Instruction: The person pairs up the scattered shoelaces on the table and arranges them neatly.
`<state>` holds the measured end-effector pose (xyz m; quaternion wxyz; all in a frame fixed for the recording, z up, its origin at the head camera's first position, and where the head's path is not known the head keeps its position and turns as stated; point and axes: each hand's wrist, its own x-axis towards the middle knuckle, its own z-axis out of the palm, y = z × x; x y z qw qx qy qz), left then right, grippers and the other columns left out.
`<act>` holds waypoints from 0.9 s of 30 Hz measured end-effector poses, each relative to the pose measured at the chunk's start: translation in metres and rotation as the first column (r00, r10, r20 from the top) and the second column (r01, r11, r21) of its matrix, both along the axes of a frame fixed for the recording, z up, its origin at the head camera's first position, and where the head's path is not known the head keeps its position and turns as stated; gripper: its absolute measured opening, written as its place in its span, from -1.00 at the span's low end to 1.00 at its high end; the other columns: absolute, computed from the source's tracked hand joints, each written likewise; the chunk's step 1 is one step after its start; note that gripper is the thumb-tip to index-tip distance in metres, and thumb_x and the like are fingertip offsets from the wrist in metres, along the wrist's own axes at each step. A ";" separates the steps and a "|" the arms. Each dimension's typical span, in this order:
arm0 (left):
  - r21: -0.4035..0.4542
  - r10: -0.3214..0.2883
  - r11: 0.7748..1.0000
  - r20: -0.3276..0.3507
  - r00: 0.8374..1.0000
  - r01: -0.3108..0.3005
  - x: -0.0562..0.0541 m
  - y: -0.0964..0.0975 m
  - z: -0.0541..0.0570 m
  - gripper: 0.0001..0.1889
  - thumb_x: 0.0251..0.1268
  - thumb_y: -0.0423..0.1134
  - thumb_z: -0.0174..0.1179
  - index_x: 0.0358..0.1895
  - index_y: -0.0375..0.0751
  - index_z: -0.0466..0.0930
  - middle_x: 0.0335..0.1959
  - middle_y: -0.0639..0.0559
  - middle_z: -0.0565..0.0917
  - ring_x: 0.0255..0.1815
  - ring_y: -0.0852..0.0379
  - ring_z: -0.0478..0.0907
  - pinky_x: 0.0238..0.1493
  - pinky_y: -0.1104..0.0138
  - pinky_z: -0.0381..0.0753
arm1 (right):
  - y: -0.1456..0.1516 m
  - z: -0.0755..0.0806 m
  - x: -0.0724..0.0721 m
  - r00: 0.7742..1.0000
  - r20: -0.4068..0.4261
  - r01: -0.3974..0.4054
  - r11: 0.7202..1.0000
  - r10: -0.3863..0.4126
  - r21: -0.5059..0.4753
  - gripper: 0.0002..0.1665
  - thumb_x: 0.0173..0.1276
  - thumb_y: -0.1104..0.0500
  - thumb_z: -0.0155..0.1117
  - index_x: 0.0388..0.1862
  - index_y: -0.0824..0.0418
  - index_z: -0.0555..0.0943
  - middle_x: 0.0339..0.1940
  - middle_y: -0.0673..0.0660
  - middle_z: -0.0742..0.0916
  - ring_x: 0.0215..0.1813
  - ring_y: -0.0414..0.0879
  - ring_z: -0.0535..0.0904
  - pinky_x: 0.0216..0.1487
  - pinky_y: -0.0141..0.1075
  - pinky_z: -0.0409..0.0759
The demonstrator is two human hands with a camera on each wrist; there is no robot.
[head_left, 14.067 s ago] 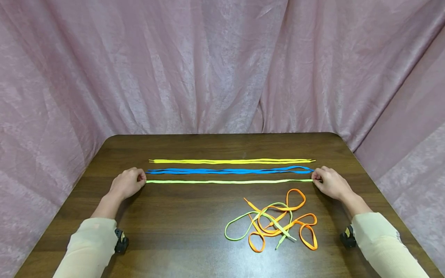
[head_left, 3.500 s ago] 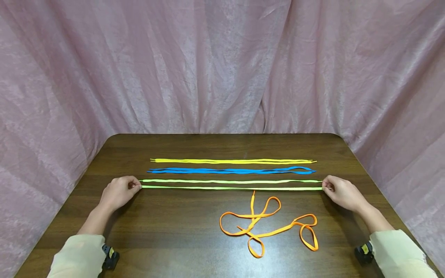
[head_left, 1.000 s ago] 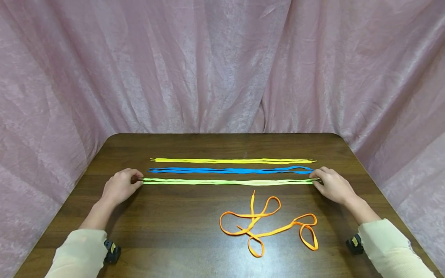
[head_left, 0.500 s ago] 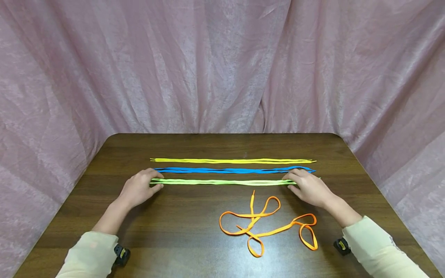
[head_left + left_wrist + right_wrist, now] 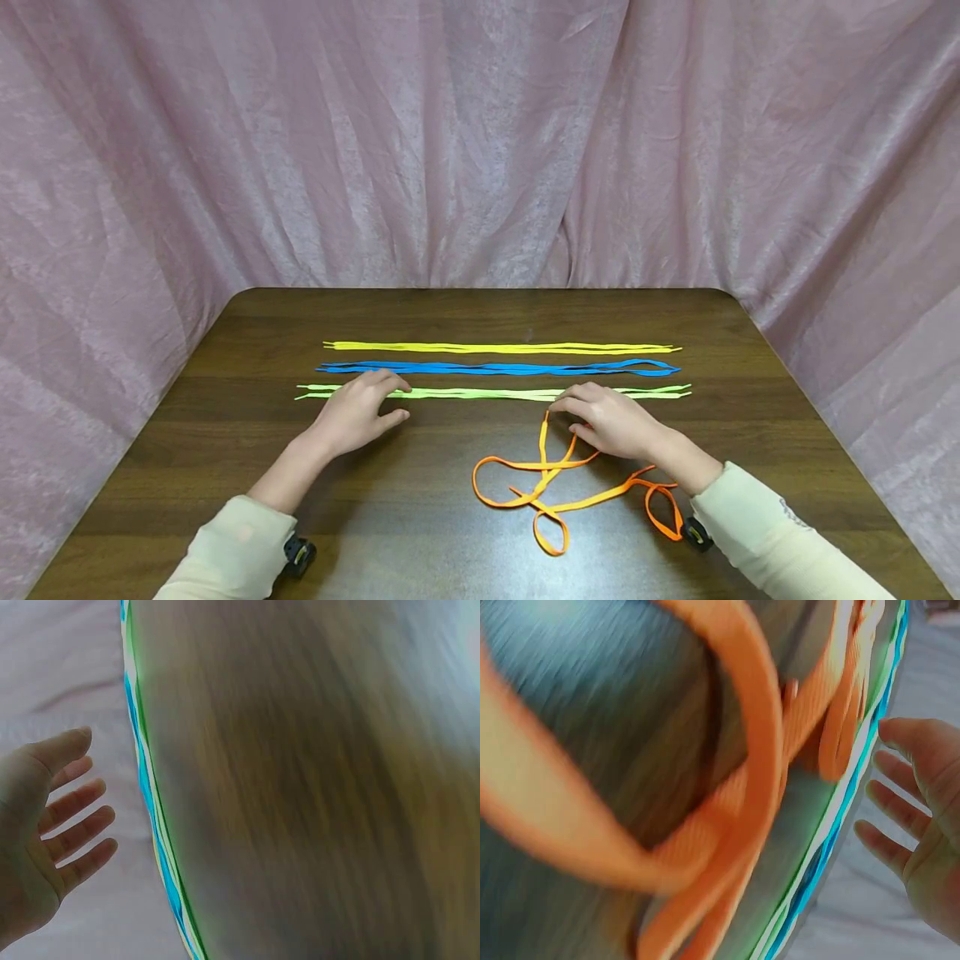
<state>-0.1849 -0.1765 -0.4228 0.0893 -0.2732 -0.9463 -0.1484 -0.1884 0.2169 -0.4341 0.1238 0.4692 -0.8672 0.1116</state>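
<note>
My left hand (image 5: 356, 417) hovers over the left part of two light green shoelaces (image 5: 480, 394), fingers loosely spread and holding nothing. My right hand (image 5: 615, 421) is above the upper right of a loosely looped orange shoelace (image 5: 592, 500), covering part of it. In the right wrist view, the right hand's fingers (image 5: 892, 802) are apart with nothing between them. The green laces lie straight, side by side, from left to right. Behind them run blue shoelaces (image 5: 487, 368), which bow apart at the right end, and then yellow shoelaces (image 5: 487, 348).
The laces lie on a dark brown wooden table (image 5: 187, 467) with rounded far corners. A pink curtain (image 5: 480, 167) hangs behind it and along both sides. A small black camera (image 5: 300, 554) is strapped at the left wrist, another camera (image 5: 697, 533) at the right.
Earlier, one green lace lay tangled with the orange one; it was stretched out, set beside its match and let go. Both hands have since moved inward, the right toward the orange lace.
</note>
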 end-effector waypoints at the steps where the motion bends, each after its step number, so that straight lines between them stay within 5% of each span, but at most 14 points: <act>1: -0.004 -0.016 1.000 -0.011 1.000 0.016 0.001 0.004 -0.001 -0.70 0.05 -0.09 0.33 -0.12 -0.06 0.60 -0.12 0.11 0.59 -0.04 0.06 0.55 -0.09 0.17 0.52 | -0.004 -0.001 0.001 1.000 0.007 -0.014 1.000 0.014 0.007 -0.57 0.05 0.25 0.39 -0.04 0.13 0.59 -0.08 0.02 0.64 -0.03 -0.07 0.54 -0.07 -0.18 0.53; 10: -0.005 -0.111 0.994 -0.036 0.993 0.111 0.006 0.033 -0.006 -0.68 0.01 -0.09 0.35 -0.13 -0.07 0.60 -0.15 0.14 0.57 -0.12 0.10 0.52 -0.15 0.22 0.52 | -0.026 -0.008 0.004 0.997 0.027 -0.069 0.996 0.068 0.051 -0.60 0.06 0.25 0.33 -0.05 0.09 0.60 -0.03 0.03 0.62 0.04 -0.05 0.50 -0.01 -0.13 0.49; 20: -0.023 -0.180 0.984 -0.039 0.983 0.179 0.009 0.052 -0.007 -0.70 0.04 -0.09 0.33 -0.14 -0.05 0.60 -0.15 0.12 0.57 -0.13 0.10 0.51 -0.12 0.22 0.51 | -0.031 -0.011 0.005 1.000 -0.006 -0.029 0.998 0.029 0.051 -0.81 0.05 0.26 0.33 -0.38 0.04 0.54 -0.31 -0.06 0.55 -0.22 -0.15 0.45 -0.26 -0.28 0.44; 27: -0.019 -0.222 0.975 -0.047 0.974 0.221 0.010 0.065 -0.007 -0.70 0.06 -0.09 0.31 -0.13 -0.07 0.60 -0.18 0.14 0.56 -0.18 0.13 0.49 -0.17 0.25 0.50 | -0.033 -0.013 0.004 1.000 -0.009 -0.015 0.998 0.016 0.058 -0.77 0.08 0.26 0.32 -0.51 0.06 0.42 -0.46 -0.10 0.43 -0.37 -0.20 0.33 -0.36 -0.38 0.30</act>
